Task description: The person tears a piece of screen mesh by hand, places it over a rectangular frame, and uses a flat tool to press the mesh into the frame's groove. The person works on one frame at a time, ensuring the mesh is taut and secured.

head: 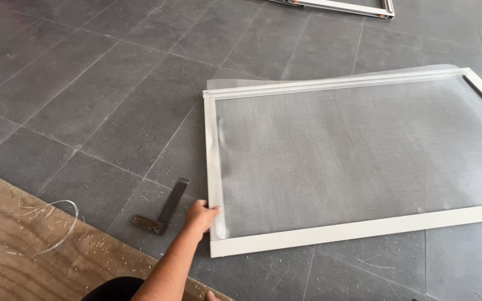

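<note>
White screen frame [358, 228] flat on grey tiles, left hand [201, 216] gripping its near-left corner, fingers curled.

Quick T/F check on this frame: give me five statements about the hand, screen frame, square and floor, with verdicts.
1. A hand touches the white screen frame near its lower left corner. True.
2. The frame stands upright against a wall. False: it lies flat on the grey tiled floor.
3. A dark metal square lies on the floor just left of the hand. True.
4. The hand grips the metal square. False: the square lies untouched beside it.
5. The mesh is rolled up beside the frame. False: it is spread over the frame, overhanging the far edge.
</note>
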